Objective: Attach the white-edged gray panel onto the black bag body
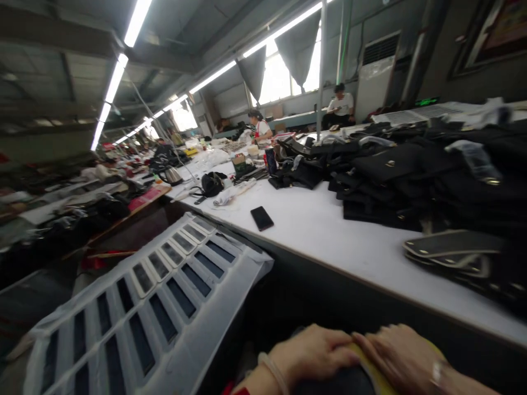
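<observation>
At the bottom of the view, below the table edge, my left hand (310, 354) has a pale bangle at its wrist. Its fingers are bent over the edge of a dark piece with a yellow strip (343, 381). My right hand (397, 351), with a shiny band at the wrist, lies close beside it, its fingers curled over the yellow part of the same piece. The fingertips of both hands nearly meet. Most of the piece is cut off by the frame, and its kind cannot be made out.
A white rack (242, 285) with dark strips in its slots stands at left. On the white table (296, 236) lie a phone (262, 218), a large pile of black bag-like pieces (403, 164) and grey-edged pieces (457, 247). Two people (260, 127) sit farther back.
</observation>
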